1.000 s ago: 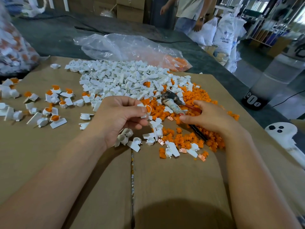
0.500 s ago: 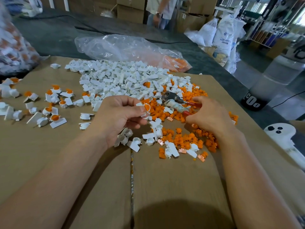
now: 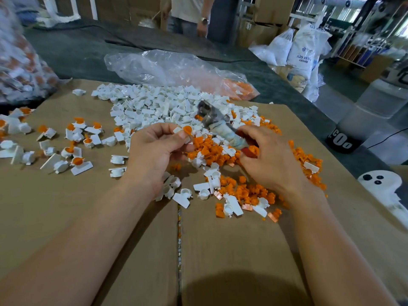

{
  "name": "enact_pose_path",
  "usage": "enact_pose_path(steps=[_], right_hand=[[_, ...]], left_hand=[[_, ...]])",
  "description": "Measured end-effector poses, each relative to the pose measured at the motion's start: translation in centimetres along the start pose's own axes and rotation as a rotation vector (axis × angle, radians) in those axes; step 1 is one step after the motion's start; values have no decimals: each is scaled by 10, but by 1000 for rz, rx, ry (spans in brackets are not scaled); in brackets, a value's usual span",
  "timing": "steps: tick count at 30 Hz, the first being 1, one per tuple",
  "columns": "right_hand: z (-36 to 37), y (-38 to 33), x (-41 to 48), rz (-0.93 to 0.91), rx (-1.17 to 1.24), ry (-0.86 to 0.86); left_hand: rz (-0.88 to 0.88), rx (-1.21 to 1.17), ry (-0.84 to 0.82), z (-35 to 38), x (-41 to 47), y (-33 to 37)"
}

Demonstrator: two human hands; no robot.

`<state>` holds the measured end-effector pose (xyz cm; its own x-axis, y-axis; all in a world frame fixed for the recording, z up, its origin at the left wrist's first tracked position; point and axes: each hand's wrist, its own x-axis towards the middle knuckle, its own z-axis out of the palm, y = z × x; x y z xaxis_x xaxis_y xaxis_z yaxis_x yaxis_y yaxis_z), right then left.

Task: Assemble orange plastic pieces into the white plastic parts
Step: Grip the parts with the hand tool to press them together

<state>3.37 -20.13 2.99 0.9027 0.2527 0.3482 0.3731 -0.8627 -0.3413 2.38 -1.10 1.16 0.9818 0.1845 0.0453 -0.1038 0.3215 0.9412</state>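
Orange piece (image 3: 187,129) between left-hand fingers (image 3: 164,127)

I can read "ABS RESI…" on the white sack (image 3: 303,51), and white characters like "C0o" on a container's black base (image 3: 341,141).

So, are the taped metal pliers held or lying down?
Held: right hand grips the taped metal pliers by the red handle, head tilted up.
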Motion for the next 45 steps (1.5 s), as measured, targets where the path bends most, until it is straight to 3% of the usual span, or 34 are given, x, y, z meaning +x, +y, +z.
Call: enact_pose_path(steps=[16,45], right_hand=[[2,-10,-3,-24,70,-166],[11,-25,-8,-11,74,-154]], left_hand=[[100,-41,-10,-1,2,-2],[21,-42,61,-2,0,-1]])
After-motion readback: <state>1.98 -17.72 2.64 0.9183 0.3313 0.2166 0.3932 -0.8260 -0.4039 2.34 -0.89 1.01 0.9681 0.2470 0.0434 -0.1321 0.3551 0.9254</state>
